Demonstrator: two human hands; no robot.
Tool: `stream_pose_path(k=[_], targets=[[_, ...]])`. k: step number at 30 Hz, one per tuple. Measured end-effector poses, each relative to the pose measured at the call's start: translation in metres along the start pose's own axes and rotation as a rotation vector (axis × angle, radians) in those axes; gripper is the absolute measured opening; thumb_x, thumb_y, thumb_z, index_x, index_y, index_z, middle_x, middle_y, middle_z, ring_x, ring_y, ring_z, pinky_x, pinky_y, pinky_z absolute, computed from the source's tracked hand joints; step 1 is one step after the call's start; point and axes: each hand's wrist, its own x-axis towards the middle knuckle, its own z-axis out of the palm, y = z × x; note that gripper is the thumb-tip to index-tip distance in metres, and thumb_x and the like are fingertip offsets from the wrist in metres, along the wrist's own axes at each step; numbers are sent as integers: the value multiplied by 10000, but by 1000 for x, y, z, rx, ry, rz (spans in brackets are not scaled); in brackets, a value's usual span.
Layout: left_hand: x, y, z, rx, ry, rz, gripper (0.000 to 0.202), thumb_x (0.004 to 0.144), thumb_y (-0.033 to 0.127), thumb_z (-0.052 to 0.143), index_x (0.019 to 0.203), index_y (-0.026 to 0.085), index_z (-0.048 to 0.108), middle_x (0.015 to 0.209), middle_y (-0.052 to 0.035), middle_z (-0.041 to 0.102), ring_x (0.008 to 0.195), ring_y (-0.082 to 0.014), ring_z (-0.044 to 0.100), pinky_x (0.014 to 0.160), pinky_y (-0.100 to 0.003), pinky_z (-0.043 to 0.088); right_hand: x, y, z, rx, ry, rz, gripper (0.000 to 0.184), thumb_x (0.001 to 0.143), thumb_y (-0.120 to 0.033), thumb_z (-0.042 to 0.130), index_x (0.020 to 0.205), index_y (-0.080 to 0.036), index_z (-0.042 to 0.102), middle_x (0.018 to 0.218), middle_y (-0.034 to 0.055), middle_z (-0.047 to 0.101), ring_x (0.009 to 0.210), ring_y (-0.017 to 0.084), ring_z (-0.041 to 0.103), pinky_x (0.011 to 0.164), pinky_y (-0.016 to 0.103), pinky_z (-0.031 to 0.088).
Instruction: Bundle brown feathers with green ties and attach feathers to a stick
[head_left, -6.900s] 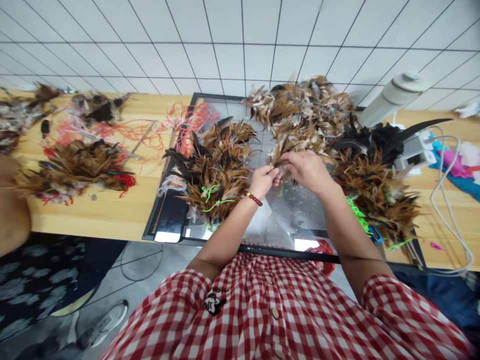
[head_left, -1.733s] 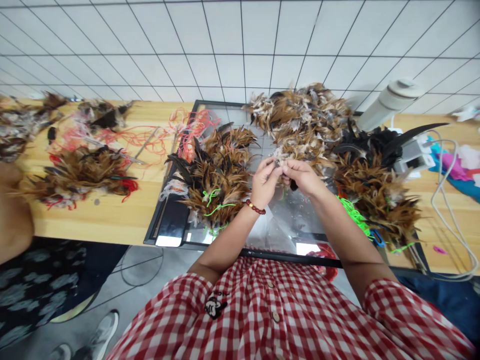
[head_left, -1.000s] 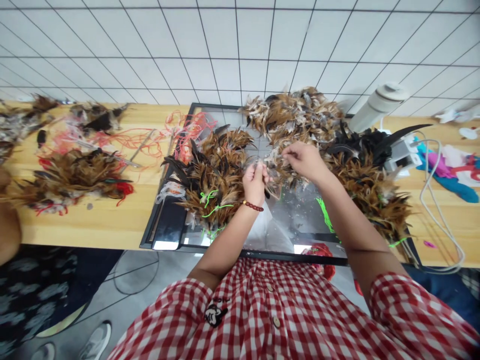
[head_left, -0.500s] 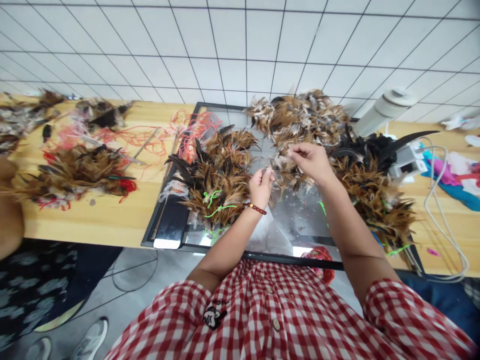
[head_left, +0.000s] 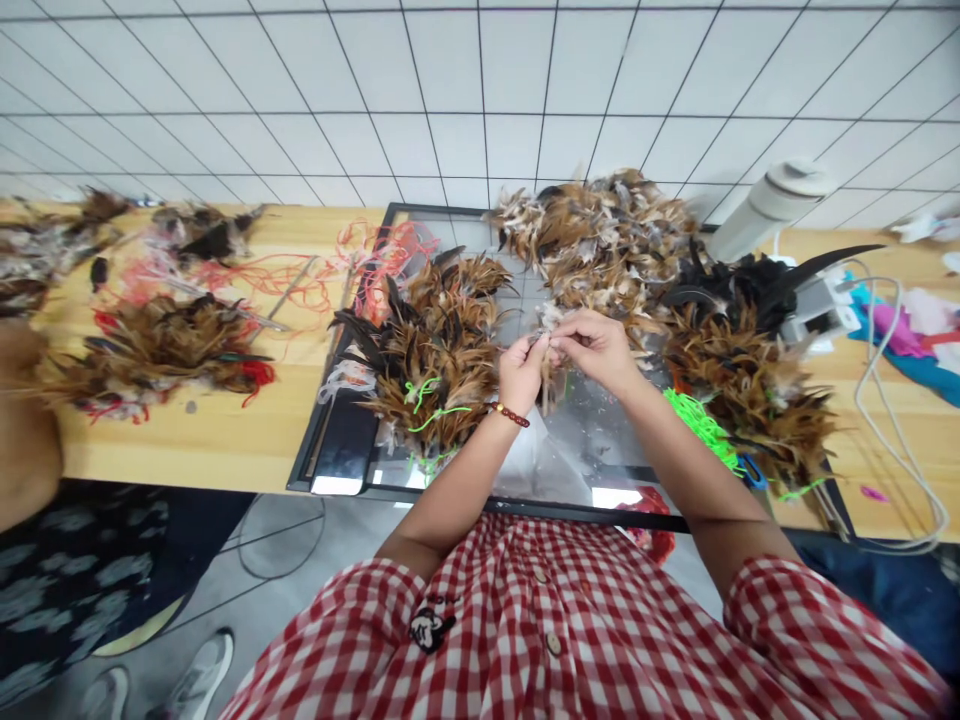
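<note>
My left hand [head_left: 520,376], with a beaded bracelet [head_left: 510,414] at the wrist, is closed in a pinch on small feathers [head_left: 549,385]. Close against it, my right hand [head_left: 598,350] pinches at the same spot, its fingertips meeting the left thumb; the exact hold is partly hidden. A pile of brown feather bunches [head_left: 450,340] with green ties lies left of my hands. Behind them spreads a heap of loose brown and pale feathers [head_left: 600,235]. Beneath my right forearm is a bundle of bright green strings [head_left: 701,430].
A dark-framed glass panel [head_left: 555,475] lies on the wooden table [head_left: 247,440]. More brown feathers [head_left: 757,390], black feathers [head_left: 739,290], a white bottle [head_left: 772,205] and a cable [head_left: 892,440] are on the right. To the left are red strings [head_left: 300,285], a phone [head_left: 345,440] and another person's arm [head_left: 26,430].
My right hand has come down and left from the feather heap to meet my left hand. The green string bundle now shows more beside my right forearm.
</note>
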Motion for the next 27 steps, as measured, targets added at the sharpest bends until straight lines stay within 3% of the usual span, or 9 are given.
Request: stream_pose_path(k=[5, 10, 13, 16, 20, 22, 24, 27], targets=[[2, 7, -3, 35, -192, -122, 364, 851, 386, 788, 601, 163, 647, 559, 18, 631, 534, -83, 559, 607, -225, 449, 3, 6, -19, 30, -69, 15, 366, 793, -570, 819, 764, -206, 788, 822, 61, 716, 773, 180, 632, 713, 324, 507], [0, 8, -5, 350, -222, 26, 352, 880, 156, 673, 542, 177, 578, 525, 43, 560, 543, -89, 488, 617, -235, 385, 4, -1, -37, 51, -250, 78, 400, 760, -503, 858, 1003, -189, 808, 942, 60, 721, 696, 134, 565, 647, 290, 462], [-4, 7, -4, 500, -208, 131, 344, 888, 126, 626, 557, 193, 563, 558, 34, 564, 586, -117, 502, 642, -253, 374, -1, -7, -30, 1, -270, 46, 281, 815, -445, 793, 915, -183, 793, 894, 58, 715, 738, 150, 589, 696, 302, 465], [-8, 7, -2, 551, -185, 212, 351, 878, 123, 631, 548, 201, 541, 577, 24, 556, 621, -133, 499, 668, -266, 374, -5, -4, -14, 72, -156, 153, 257, 742, -414, 814, 710, -188, 696, 721, 22, 653, 685, 149, 560, 673, 301, 442], [-13, 8, 3, 450, -166, 196, 362, 874, 136, 664, 542, 200, 535, 565, 35, 513, 615, -126, 469, 680, -261, 378, -4, 0, -10, 490, 122, 442, 337, 654, -421, 847, 657, -214, 581, 684, 5, 605, 583, 118, 468, 595, 293, 410], [-14, 7, 5, 397, -142, 151, 385, 886, 134, 654, 531, 196, 519, 553, 40, 490, 605, -119, 454, 672, -255, 374, -8, -10, -26, 626, 212, 472, 382, 670, -412, 850, 639, -225, 518, 678, 0, 566, 555, 100, 412, 587, 307, 405], [-13, 4, 5, 356, -109, 113, 399, 894, 143, 654, 525, 192, 508, 548, 45, 483, 596, -110, 445, 657, -246, 369, -27, -30, -54, 641, 284, 399, 433, 703, -407, 865, 627, -228, 477, 659, -7, 513, 540, 85, 379, 582, 323, 388], [-10, 3, 5, 296, -74, 94, 406, 883, 198, 702, 523, 189, 514, 532, 52, 491, 575, -99, 443, 644, -233, 379, -98, -59, -113, 504, 447, 215, 378, 704, -411, 918, 660, -249, 579, 554, -30, 450, 475, 87, 377, 528, 323, 332]])
